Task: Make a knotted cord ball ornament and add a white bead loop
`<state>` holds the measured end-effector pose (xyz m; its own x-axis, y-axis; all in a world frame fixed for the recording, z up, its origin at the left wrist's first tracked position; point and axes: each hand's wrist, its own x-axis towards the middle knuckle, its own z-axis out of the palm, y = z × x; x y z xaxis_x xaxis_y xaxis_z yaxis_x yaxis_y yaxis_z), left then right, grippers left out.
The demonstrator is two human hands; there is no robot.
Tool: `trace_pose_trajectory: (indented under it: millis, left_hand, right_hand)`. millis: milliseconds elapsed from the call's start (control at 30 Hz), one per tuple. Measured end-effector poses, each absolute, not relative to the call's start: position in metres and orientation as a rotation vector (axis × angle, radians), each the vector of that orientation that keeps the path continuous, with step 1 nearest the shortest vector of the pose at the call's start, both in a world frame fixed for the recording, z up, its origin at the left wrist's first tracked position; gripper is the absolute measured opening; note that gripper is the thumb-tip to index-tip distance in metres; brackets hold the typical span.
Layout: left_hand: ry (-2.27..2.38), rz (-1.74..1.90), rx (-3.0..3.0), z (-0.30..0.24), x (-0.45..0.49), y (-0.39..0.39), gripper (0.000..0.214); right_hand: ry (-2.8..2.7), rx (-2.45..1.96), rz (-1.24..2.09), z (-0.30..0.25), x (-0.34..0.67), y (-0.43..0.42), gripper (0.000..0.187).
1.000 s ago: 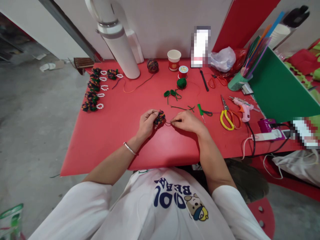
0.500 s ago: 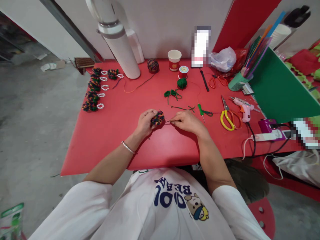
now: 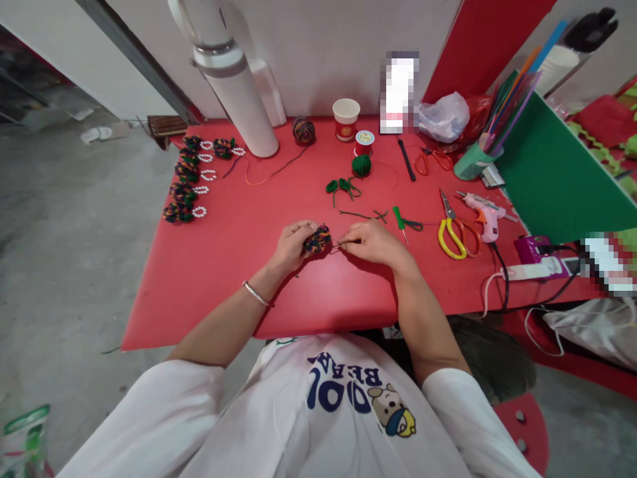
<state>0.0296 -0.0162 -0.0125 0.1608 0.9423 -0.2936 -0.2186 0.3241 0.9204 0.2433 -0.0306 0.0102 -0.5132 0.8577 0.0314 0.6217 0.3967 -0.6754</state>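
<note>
My left hand (image 3: 292, 245) is closed around a small crocheted piece (image 3: 318, 240) of dark multicoloured yarn, thumb on top. Just to its right, my right hand (image 3: 365, 240) pinches a thin dark strand (image 3: 336, 247) that runs to the piece's right edge; whether it is yarn alone or has a tool on it is too small to tell. Beyond my hands lie cut green yarn (image 3: 363, 214) and little green yarn loops (image 3: 343, 188). A green-handled crochet hook (image 3: 399, 218) rests right of my right hand, beside a dark bundle of yarn (image 3: 413, 226).
Finished-looking yarn pieces with white bead loops (image 3: 182, 191) line the table's left edge. Behind stand a white thermos (image 3: 243, 106), a yarn ball (image 3: 303, 130), a paper cup (image 3: 346, 119) and a green yarn ball (image 3: 361, 164). Yellow-handled scissors (image 3: 452, 239) and a pink glue gun (image 3: 488, 216) lie right.
The crocheted piece has shifted slightly right and turned in my left hand. The strand between my hands is shorter and slacker. My right hand has hardly moved.
</note>
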Motion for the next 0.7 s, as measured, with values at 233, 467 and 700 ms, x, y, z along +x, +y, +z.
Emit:
trace_pose_trajectory:
  millis: [233,467,700]
  left_hand:
    - [1.038,0.927,0.764,-0.0083,0.0267,-0.0155,0.027]
    - [1.084,0.997,0.711,-0.0092,0.0276,-0.0153,0.025]
    - [1.089,0.997,0.691,-0.0079,0.0274,-0.0146,0.025]
  right_hand:
    - [-2.265,-1.243,0.884,0.0069,0.2423,-0.0287,0.022]
    - [-2.251,-1.248,0.888,0.0047,0.2457,-0.0277,0.023]
    - [-2.261,-1.242,0.838,0.0078,0.2464,-0.0277,0.023]
